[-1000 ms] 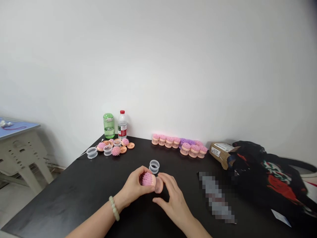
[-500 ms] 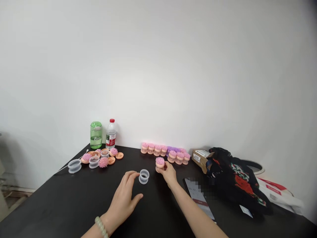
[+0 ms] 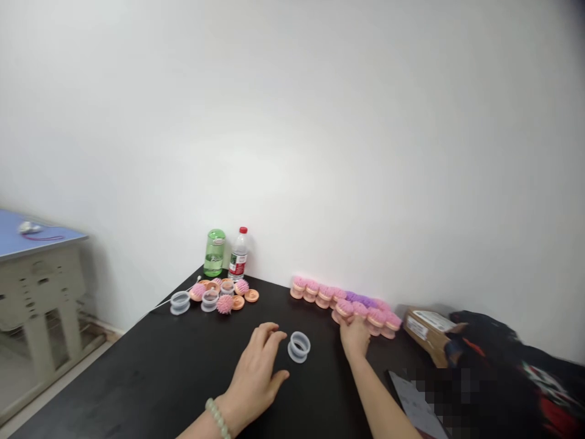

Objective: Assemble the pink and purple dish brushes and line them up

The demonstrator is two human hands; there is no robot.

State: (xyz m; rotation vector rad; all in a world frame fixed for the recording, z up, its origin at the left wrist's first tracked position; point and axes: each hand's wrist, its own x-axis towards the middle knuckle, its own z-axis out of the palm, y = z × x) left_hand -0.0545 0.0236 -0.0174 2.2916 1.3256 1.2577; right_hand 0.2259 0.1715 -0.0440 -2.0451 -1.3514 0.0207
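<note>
Left hand [image 3: 256,379], pale bead bracelet [image 3: 217,418] at wrist: grip apart, just beside a clear ring-shaped silicone sleeve [image 3: 298,347] on the black tabletop [image 3: 137,378]. Right hand [image 3: 354,338] touching a pink-bristled peach massage brush [image 3: 344,308], front of a brush row [image 3: 320,295]; grip state unclear. Beyond: loose brushes and sleeves [image 3: 219,299].

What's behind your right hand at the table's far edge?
A row of pink-bristled brushes with peach bases, with purple-bristled ones mid-row, runs along the wall. The right hand covers the front of the nearest brushes, so their bases there are hidden.
</note>
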